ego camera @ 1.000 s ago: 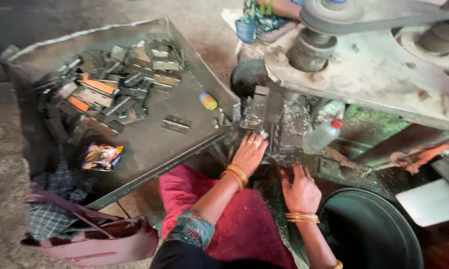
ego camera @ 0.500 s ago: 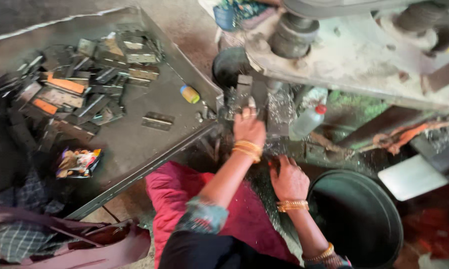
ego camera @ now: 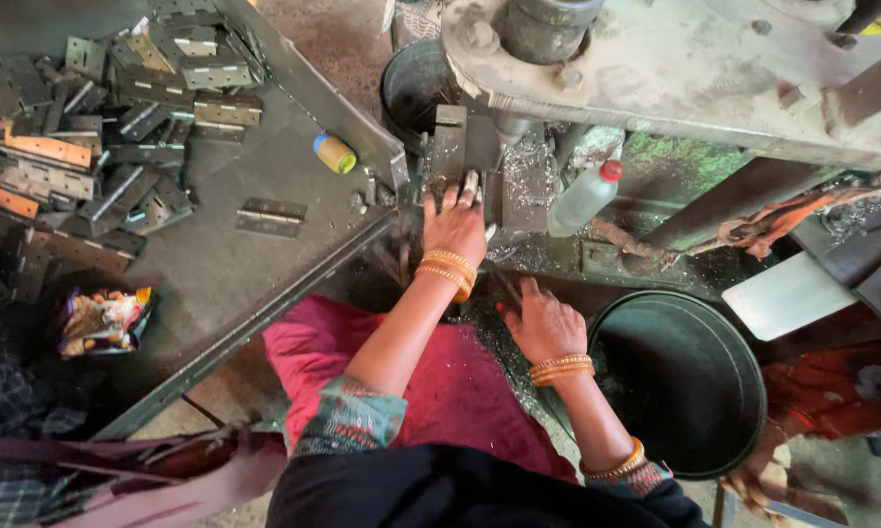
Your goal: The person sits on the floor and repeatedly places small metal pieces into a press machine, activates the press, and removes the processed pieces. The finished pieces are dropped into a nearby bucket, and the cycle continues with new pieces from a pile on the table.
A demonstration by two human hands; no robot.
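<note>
1. Two hands work near the big grey metal press machine [ego camera: 675,68].
2. My left hand [ego camera: 457,223] pinches a small grey metal hinge piece [ego camera: 467,186] under it.
3. My right hand [ego camera: 546,328] rests spread on shavings.
4. I think fingers could get squashed.

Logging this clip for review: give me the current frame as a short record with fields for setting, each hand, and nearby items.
setting: metal workshop, seen from above; person seated at a press machine
left hand: left hand reaches forward, fingertips at the metal block under the machine; whether it holds a part cannot be told
right hand: right hand rests flat on the shaving-strewn ledge, beside the black round tub
tray: metal tray at the left holds a pile of hinges, one single hinge, a small yellow roll
other: plastic bottle with red cap; snack packet
</note>
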